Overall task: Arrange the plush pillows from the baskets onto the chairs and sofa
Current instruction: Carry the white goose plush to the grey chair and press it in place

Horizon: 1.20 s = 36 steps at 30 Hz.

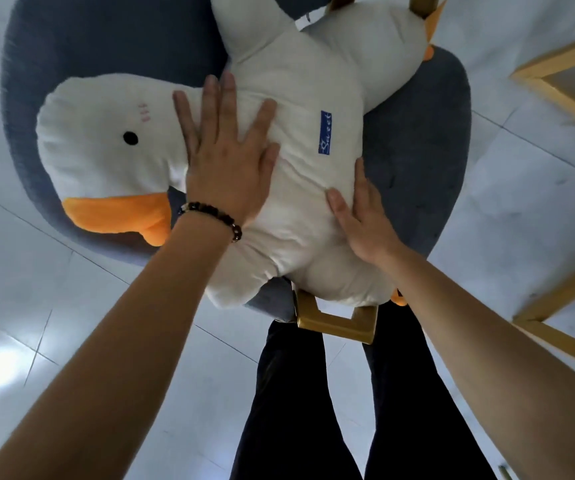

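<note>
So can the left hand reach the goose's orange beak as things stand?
Probably yes: the left hand lies flat on the goose pillow next to its head, and the beak is uncovered with nothing between.

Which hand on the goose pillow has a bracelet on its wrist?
The left hand, flat on the goose pillow, wears the bead bracelet; the right hand has a bare wrist.

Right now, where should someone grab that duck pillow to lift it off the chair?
Probably take the duck pillow by its broad body, fingers squeezing both long sides from above. It lies flat on the chair, too wide for one grasp, and its stuffing dents visibly.
</note>
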Tool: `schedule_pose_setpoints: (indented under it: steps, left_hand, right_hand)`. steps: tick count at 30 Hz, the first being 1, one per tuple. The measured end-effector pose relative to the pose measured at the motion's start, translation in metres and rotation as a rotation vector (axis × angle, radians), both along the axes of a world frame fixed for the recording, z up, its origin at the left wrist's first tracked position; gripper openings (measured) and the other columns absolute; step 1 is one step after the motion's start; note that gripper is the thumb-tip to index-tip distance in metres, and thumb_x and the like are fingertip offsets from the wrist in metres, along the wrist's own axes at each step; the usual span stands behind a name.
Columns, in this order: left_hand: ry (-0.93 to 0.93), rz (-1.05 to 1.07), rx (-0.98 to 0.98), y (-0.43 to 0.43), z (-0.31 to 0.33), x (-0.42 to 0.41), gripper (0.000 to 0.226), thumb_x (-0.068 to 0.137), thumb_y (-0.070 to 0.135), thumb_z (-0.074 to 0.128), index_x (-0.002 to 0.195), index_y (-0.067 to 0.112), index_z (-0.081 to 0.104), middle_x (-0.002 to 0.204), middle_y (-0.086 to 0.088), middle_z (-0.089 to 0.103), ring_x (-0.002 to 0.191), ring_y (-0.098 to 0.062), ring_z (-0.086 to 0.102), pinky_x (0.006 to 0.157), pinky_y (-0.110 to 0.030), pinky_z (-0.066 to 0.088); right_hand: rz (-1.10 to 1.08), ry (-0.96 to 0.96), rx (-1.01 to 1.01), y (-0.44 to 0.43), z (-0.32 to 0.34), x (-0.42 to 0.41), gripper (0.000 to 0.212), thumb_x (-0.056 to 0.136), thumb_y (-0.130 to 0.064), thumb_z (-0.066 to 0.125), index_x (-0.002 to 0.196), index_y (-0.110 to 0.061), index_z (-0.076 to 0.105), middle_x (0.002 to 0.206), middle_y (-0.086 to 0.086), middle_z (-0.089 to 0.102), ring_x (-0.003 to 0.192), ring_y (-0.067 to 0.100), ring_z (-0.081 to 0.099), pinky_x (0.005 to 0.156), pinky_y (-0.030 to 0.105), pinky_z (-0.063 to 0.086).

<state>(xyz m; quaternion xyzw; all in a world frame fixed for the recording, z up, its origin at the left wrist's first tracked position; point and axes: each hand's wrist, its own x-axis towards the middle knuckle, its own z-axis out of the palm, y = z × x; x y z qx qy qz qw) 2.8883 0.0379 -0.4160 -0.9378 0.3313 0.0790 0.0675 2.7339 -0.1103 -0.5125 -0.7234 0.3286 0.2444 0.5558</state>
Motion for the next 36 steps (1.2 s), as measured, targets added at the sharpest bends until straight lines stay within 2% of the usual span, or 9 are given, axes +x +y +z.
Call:
schedule_pose_setpoints:
  steps: [5, 8, 15, 17, 21, 25, 29, 33, 36]
  left_hand:
    - [-0.004, -0.032, 0.002, 0.009, -0.008, -0.010, 0.050, 0.110, 0.039, 0.027, 0.157, 0.023, 0.035, 0.165, -0.023, 0.022, 0.154, -0.042, 0.017, 0.122, -0.058, -0.001]
    - [-0.010, 0.021, 0.034, 0.006, -0.008, -0.007, 0.051, 0.110, 0.039, 0.025, 0.158, 0.025, 0.030, 0.167, -0.021, 0.017, 0.155, -0.041, 0.013, 0.122, -0.056, -0.005]
    - [-0.008, 0.070, 0.028, -0.010, -0.003, -0.007, 0.045, 0.108, 0.025, 0.036, 0.152, 0.016, 0.042, 0.164, -0.025, 0.023, 0.153, -0.044, 0.016, 0.119, -0.066, -0.001]
    - [-0.049, 0.066, 0.020, -0.024, 0.000, -0.008, 0.047, 0.102, 0.014, 0.039, 0.149, 0.009, 0.044, 0.164, -0.025, 0.025, 0.154, -0.041, 0.016, 0.118, -0.068, -0.001]
    - [-0.031, -0.127, -0.060, -0.065, -0.015, 0.002, 0.052, 0.105, 0.024, 0.037, 0.154, 0.009, 0.036, 0.164, -0.025, 0.024, 0.154, -0.040, 0.017, 0.120, -0.068, 0.004]
    - [-0.024, -0.097, 0.107, -0.075, -0.051, 0.016, 0.071, 0.103, 0.062, 0.014, 0.162, 0.023, 0.014, 0.168, -0.022, 0.006, 0.156, -0.039, 0.004, 0.120, -0.068, 0.001]
    - [-0.031, -0.122, 0.088, -0.060, -0.067, 0.013, 0.072, 0.103, 0.062, 0.014, 0.162, 0.023, 0.012, 0.170, -0.017, 0.001, 0.157, -0.035, 0.000, 0.121, -0.062, -0.003]
    - [-0.005, -0.126, 0.060, -0.063, -0.060, 0.014, 0.066, 0.105, 0.053, 0.023, 0.161, 0.017, 0.021, 0.169, -0.021, 0.007, 0.156, -0.038, 0.005, 0.122, -0.064, 0.001]
    - [-0.022, -0.129, -0.162, -0.056, -0.042, 0.006, 0.050, 0.106, 0.024, 0.040, 0.154, 0.012, 0.039, 0.163, -0.028, 0.024, 0.152, -0.044, 0.020, 0.123, -0.062, 0.013]
  right_hand:
    - [0.120, -0.310, -0.343, 0.003, 0.016, 0.004, 0.086, 0.101, -0.064, 0.036, 0.163, -0.021, -0.005, 0.170, 0.015, -0.014, 0.158, 0.031, -0.005, 0.128, 0.051, 0.008]
    - [0.377, -0.445, -0.439, 0.005, 0.011, 0.010, 0.095, 0.097, -0.070, 0.036, 0.163, -0.015, -0.003, 0.168, 0.020, -0.016, 0.158, 0.034, -0.011, 0.128, 0.052, 0.005]
    - [0.758, -0.024, -0.399, -0.036, -0.023, -0.051, 0.084, 0.085, -0.085, 0.002, 0.153, -0.045, -0.025, 0.171, 0.005, -0.017, 0.156, 0.032, -0.018, 0.127, 0.056, -0.002]
    - [0.676, -0.058, -0.481, -0.055, -0.026, -0.052, 0.083, 0.091, -0.077, -0.006, 0.162, -0.036, 0.001, 0.172, 0.009, -0.006, 0.158, 0.034, -0.006, 0.126, 0.059, 0.009]
    - [0.268, -0.288, -0.684, -0.082, -0.029, 0.016, 0.061, 0.108, -0.044, 0.024, 0.162, -0.015, 0.024, 0.169, 0.020, 0.012, 0.156, 0.041, 0.010, 0.123, 0.059, 0.020]
    - [0.442, -0.517, -0.871, -0.093, -0.036, 0.122, 0.059, 0.109, -0.047, 0.026, 0.162, -0.021, 0.023, 0.169, 0.020, 0.015, 0.156, 0.043, 0.010, 0.123, 0.062, 0.014]
    - [0.699, -0.532, -0.862, -0.134, -0.062, 0.149, 0.073, 0.102, -0.069, 0.017, 0.163, -0.028, 0.017, 0.171, 0.013, 0.011, 0.158, 0.034, 0.007, 0.124, 0.059, 0.007]
    - [0.548, -0.445, -0.876, -0.119, -0.056, 0.137, 0.078, 0.101, -0.072, 0.017, 0.163, -0.024, 0.017, 0.171, 0.016, 0.011, 0.158, 0.032, 0.009, 0.126, 0.055, 0.006]
    - [0.202, -0.311, -0.735, -0.082, -0.035, 0.110, 0.076, 0.104, -0.061, 0.024, 0.164, -0.016, 0.012, 0.170, 0.019, 0.004, 0.158, 0.038, 0.003, 0.127, 0.056, 0.007]
